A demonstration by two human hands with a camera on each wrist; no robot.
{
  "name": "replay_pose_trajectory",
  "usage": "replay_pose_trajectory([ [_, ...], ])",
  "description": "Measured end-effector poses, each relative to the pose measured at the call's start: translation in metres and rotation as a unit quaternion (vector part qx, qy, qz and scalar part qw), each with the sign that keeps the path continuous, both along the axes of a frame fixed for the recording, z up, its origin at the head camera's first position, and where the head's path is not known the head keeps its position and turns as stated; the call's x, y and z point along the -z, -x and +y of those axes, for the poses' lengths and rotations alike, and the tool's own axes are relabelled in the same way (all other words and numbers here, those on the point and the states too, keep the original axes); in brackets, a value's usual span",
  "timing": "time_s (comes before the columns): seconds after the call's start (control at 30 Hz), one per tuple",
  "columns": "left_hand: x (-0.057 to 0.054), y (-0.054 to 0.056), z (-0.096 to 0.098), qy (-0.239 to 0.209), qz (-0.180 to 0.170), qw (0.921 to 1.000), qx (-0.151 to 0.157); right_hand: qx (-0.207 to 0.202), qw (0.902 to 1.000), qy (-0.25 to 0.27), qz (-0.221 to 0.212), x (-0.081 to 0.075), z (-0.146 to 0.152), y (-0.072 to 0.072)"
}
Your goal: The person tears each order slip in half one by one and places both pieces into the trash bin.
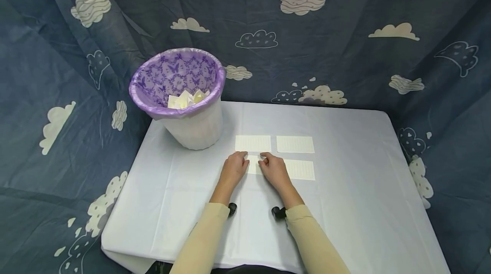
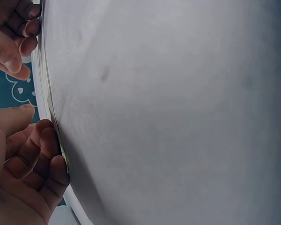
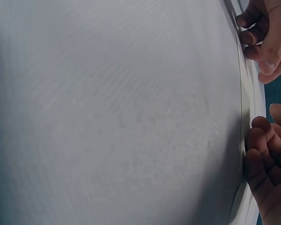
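A pale cream paper slip with faint lines (image 1: 253, 165) lies flat on the white tabletop, partly covered by both hands. My left hand (image 1: 235, 167) rests at its left end, and my right hand (image 1: 274, 169) at its right end. In the left wrist view, the left hand (image 2: 28, 164) touches the thin slip edge with relaxed, bent fingertips, thumb apart. The right wrist view shows the right hand (image 3: 271, 164) in a similar pose. Just behind lie a back left slip (image 1: 253, 142) and a back right slip (image 1: 295, 144); a front right slip (image 1: 301, 169) lies beside the right hand.
A white bin (image 1: 193, 131) with a purple butterfly-print liner (image 1: 178, 69) stands at the table's back left. Crumpled pale papers (image 1: 184, 100) lie inside it. White cloth covers the table (image 1: 356, 206). A dark blue cloud-patterned curtain (image 1: 345, 65) hangs around the back and sides.
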State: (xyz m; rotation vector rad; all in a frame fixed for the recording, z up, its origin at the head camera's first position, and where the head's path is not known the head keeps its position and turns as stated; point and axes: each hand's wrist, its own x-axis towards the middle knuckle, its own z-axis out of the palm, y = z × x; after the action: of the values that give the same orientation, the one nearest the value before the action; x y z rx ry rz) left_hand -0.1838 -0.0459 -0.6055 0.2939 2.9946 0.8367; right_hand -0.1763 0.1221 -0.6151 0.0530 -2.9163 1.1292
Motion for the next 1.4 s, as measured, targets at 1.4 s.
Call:
replay_pose_trajectory([
  [1.4, 0.0035, -0.0003, 0.0017, -0.044, -0.031, 0.9985, 0.0, -0.012, 0.9992, 0.003, -0.039, -0.0054, -0.0077, -0.0014],
])
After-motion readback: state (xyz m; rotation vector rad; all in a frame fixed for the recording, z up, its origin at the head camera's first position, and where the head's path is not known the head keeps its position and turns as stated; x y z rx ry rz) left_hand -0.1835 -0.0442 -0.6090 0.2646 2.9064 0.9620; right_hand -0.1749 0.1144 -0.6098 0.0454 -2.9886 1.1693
